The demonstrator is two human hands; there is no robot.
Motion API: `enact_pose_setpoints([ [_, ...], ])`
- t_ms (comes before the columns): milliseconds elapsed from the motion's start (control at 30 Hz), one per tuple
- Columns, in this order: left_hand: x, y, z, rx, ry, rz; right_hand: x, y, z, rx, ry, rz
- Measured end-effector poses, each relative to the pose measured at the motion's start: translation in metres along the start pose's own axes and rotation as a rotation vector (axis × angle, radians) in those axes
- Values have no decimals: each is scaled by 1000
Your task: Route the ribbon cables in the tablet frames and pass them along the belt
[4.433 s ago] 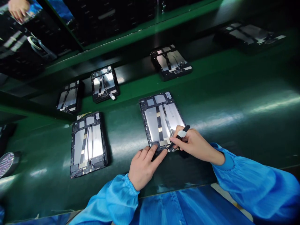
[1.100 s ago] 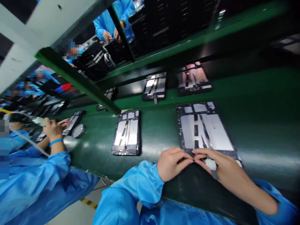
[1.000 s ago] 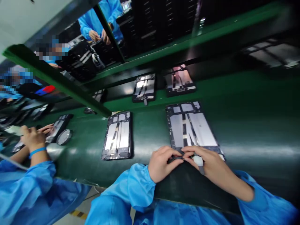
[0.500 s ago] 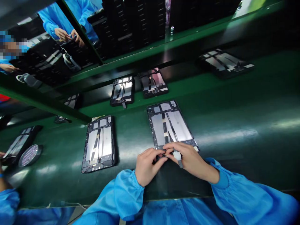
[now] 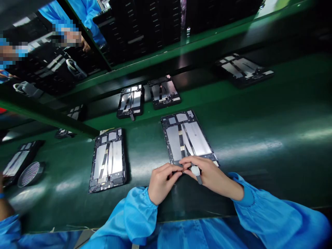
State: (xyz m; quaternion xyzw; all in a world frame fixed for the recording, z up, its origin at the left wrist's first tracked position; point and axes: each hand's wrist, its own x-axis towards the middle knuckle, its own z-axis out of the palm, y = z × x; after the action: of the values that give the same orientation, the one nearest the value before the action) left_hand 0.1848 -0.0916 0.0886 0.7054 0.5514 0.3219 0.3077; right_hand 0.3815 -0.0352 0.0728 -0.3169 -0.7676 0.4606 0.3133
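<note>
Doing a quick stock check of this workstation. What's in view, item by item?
Tablet housing in work: one, black with silver panels, at the person's hands.
Other tablet housings: at least four, black and silver, spread across the bench.
Bench: one, dark green, beneath the housings.
Round mesh disc: one, grey, far left.
Stacked units: many, black, along the top.
Co-worker's sleeve: one, blue, bottom left.
Pen-like tool: one, black with white band, in the right hand.
Left hand: one, blue sleeve, at the housing's near edge.
Right hand: one, blue sleeve, beside the left.

Since earlier: left hand (image 5: 164,183) drawn in from lying flat to a pinch at the lower edge of the tablet frame (image 5: 186,136), beside right hand (image 5: 211,174); black spudger (image 5: 196,170) rotated, tip now pointed down toward the person.
</note>
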Motion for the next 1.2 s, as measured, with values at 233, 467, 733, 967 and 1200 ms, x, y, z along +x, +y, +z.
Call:
enact_pose_setpoints([
  [233, 1, 5, -1, -102, -52, -255, -2, -1, 7, -20, 80, 11],
  [467, 3, 2, 1, -171, -37, -239, -1, -1, 0, 12, -3, 40],
  [733, 1, 2, -1, -38, -13, -94, -1, -5, 3, 10, 37, 32],
  [967, 1, 7, -4, 86, -74, -108, -2, -6, -2, 15, -69, 64],
  [1200, -5, 9, -2, 312, -33, 63, -4, -4, 5, -18, -11, 59],
])
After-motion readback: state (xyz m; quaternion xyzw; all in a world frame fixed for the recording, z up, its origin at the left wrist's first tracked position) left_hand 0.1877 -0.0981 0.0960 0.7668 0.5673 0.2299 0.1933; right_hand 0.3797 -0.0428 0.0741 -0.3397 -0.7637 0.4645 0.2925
